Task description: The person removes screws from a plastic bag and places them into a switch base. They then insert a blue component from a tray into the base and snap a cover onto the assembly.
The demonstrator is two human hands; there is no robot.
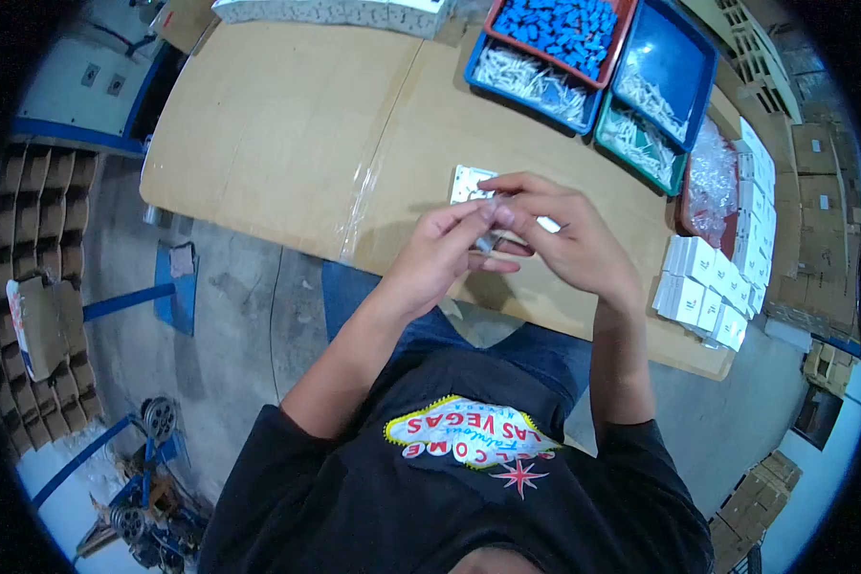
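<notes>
My left hand (429, 251) and my right hand (566, 228) meet above the near part of the cardboard-covered table. Fingers and thumbs of both pinch a small, shiny, greyish piece (488, 241), mostly hidden between them; I cannot tell its kind. A slim white piece (548, 224) shows at the right hand, by the base of its fingers. Just beyond the fingertips lies a small white printed box or card (467, 182), partly covered by the right hand.
Beyond the hands stand a red tray (631, 24) of blue parts and blue (474, 81) and green (603, 143) trays of white pieces. On the right are clear plastic bags (713, 177) in a reddish tray and stacked small white boxes (703, 287). The cardboard tabletop (287, 124) stretches left.
</notes>
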